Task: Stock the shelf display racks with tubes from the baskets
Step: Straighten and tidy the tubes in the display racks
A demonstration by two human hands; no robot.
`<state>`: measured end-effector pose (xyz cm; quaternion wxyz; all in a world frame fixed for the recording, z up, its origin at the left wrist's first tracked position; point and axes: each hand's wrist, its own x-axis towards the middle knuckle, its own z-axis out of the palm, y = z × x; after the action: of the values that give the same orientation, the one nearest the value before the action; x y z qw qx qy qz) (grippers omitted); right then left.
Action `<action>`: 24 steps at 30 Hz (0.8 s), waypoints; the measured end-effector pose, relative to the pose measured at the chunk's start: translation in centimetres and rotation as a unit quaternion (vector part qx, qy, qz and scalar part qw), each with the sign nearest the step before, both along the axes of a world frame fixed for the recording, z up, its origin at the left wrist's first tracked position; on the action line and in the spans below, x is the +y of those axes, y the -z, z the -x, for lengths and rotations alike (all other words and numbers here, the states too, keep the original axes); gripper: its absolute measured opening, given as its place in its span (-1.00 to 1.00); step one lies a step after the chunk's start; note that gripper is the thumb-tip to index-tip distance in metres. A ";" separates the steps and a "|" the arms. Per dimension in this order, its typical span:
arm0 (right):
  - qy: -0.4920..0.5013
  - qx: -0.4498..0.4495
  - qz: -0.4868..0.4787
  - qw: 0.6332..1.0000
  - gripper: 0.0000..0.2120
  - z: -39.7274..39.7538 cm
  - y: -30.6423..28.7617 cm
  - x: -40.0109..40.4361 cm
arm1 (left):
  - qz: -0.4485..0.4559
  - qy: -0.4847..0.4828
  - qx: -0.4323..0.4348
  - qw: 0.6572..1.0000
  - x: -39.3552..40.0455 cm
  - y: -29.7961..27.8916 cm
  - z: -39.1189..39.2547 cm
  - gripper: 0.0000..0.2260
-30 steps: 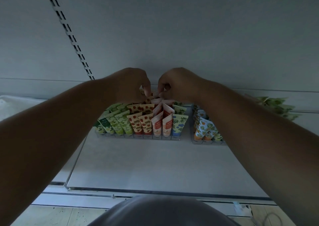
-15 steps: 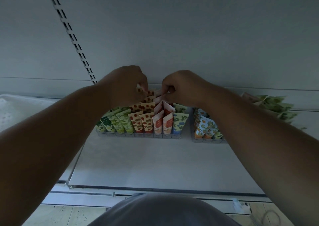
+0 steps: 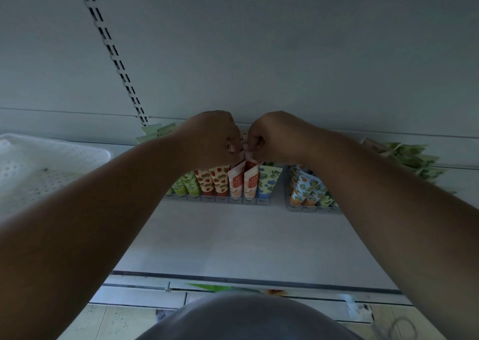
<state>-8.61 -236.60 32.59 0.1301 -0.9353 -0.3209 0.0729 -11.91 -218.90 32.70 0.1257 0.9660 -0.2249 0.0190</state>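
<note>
A clear display rack (image 3: 228, 200) stands at the back of the white shelf (image 3: 246, 241), filled with rows of upright tubes: green, strawberry-print, peach (image 3: 243, 181) and blue-flower (image 3: 268, 181). My left hand (image 3: 212, 138) and my right hand (image 3: 272, 138) meet over the rack's rear rows, knuckles toward me. Both sets of fingertips pinch the crimped top of a pale pink tube (image 3: 245, 147) between them; most of that tube is hidden. A second rack (image 3: 311, 208) to the right holds orange-print tubes (image 3: 305, 186).
A white perforated basket (image 3: 39, 168) sits on the shelf at the left. Loose green tubes (image 3: 412, 158) lie piled at the back right, and a few more (image 3: 155, 132) behind my left wrist. A slotted upright (image 3: 114, 54) runs up the back panel.
Both hands stayed together over the rear rows, shifting slightly right and closer to each other. The view tilted, bringing the white basket at the left into sight.
</note>
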 end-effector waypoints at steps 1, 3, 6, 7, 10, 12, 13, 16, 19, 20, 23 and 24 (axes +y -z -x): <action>-0.004 0.001 0.000 1.000 -0.96 0.0 -0.1 0.0 | -0.009 0.004 -0.004 1.000 0.0 0.0 -0.1 -0.90; -0.012 0.000 0.003 1.000 -0.91 0.1 -0.4 0.1 | -0.013 0.004 -0.006 1.000 0.1 0.1 -0.3 -0.92; -0.027 0.009 0.011 1.000 -0.90 0.3 -0.8 0.2 | -0.018 -0.013 0.009 1.000 0.3 0.2 -0.4 -0.90; -0.031 0.012 0.014 0.999 -0.91 0.3 -0.9 0.2 | -0.019 -0.016 0.013 1.000 0.3 0.1 -0.4 -0.89; -0.025 0.004 0.007 1.000 -0.92 0.3 -0.7 0.4 | -0.017 -0.016 0.016 1.000 0.3 0.1 -0.2 -0.88; -0.021 -0.012 0.001 1.000 -0.92 0.2 -0.4 0.4 | -0.005 -0.028 0.013 0.999 0.4 0.2 0.2 -0.89; -0.019 -0.016 0.001 1.000 -0.92 0.2 -0.2 0.3 | 0.005 -0.037 0.009 0.999 0.4 0.3 0.4 -0.89; -0.017 -0.023 -0.007 1.000 -0.96 0.2 0.0 0.0 | 0.027 -0.046 -0.028 0.998 0.8 0.5 1.1 -0.92; -0.004 -0.030 -0.040 0.999 -0.93 0.5 -0.2 -0.2 | 0.044 -0.046 -0.041 0.997 1.5 0.5 2.1 -0.92; -0.006 -0.027 -0.052 0.998 -0.92 0.7 -0.4 -0.1 | 0.047 -0.044 -0.042 0.997 1.7 0.4 2.5 -0.93; -0.013 -0.006 -0.068 0.998 -0.93 1.6 -0.8 0.0 | 0.020 -0.037 -0.035 0.998 2.2 0.4 2.9 -0.90; -0.015 -0.001 -0.064 0.998 -0.94 2.0 -0.9 0.0 | 0.015 -0.033 -0.031 0.999 2.4 0.5 2.9 -0.90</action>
<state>-10.59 -236.56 33.45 0.1884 -0.9204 -0.3386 0.0527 -14.85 -216.45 32.21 0.1320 0.9699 -0.1966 0.0565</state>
